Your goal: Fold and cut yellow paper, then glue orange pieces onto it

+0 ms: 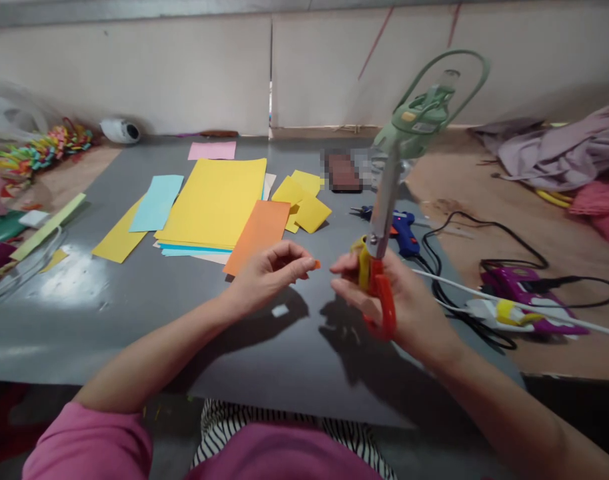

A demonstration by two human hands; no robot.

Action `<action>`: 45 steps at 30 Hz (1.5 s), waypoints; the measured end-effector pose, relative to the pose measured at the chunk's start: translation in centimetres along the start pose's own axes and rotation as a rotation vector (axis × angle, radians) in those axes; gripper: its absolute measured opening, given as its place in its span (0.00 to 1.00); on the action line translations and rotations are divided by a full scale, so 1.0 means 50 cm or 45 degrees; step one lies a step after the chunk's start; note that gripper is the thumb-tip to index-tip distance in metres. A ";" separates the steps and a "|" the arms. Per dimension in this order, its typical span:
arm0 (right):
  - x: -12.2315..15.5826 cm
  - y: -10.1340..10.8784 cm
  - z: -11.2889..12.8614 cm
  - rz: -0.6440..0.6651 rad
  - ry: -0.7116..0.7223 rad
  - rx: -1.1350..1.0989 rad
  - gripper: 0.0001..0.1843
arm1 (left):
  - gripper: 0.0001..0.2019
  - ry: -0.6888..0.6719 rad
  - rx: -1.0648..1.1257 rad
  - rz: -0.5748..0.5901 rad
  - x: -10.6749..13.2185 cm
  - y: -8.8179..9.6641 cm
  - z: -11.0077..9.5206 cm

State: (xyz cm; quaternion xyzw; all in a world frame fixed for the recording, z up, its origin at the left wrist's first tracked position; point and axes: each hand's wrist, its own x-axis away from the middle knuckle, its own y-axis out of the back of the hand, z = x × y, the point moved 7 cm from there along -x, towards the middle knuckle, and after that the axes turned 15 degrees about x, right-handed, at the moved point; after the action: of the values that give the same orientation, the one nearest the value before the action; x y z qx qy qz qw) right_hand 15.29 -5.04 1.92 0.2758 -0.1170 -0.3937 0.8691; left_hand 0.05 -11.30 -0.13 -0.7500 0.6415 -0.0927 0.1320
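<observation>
My left hand [272, 273] hovers above the grey board [134, 313], its fingers pinched on a tiny orange paper scrap [317, 265]. My right hand [384, 300] is closed around scissors [379, 267] with orange and yellow handles, the blades pointing up and away. The two hands are close together, fingertips almost meeting. A small white scrap [280, 311] lies on the board below my left hand. An orange sheet [257, 235] lies just beyond my left hand.
A stack of yellow paper [214, 200], a light blue sheet [157, 202], small yellow squares [302, 200] and a pink sheet [212, 151] lie farther back. A blue glue gun [402, 230], black cables [484, 267], a purple device [524, 293], a green fan-like stand [424, 113] and cloth [559, 153] are at right.
</observation>
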 end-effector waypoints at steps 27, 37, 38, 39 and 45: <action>-0.062 -0.034 -0.010 0.276 0.017 0.391 0.13 | 0.09 -0.376 -1.084 0.197 0.008 -0.018 0.006; -0.051 -0.054 -0.012 -0.054 -0.054 -0.360 0.19 | 0.10 -0.129 -0.161 -0.071 0.005 0.007 0.009; -0.051 -0.056 -0.013 -0.072 -0.049 -0.379 0.19 | 0.10 -0.125 -0.149 -0.081 0.004 0.008 0.010; -0.050 -0.058 -0.014 -0.092 -0.039 -0.395 0.19 | 0.09 -0.127 -0.145 -0.092 0.004 0.008 0.010; -0.048 -0.068 -0.022 -0.108 0.037 -0.427 0.18 | 0.09 -0.106 -0.124 -0.111 0.002 0.007 0.008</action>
State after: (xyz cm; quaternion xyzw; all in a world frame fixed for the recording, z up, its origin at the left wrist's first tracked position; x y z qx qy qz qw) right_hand 12.05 -4.63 -0.86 0.1374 -0.0253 -0.4398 0.8872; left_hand -0.12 -11.39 -0.63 -0.7859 0.6060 -0.0359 0.1177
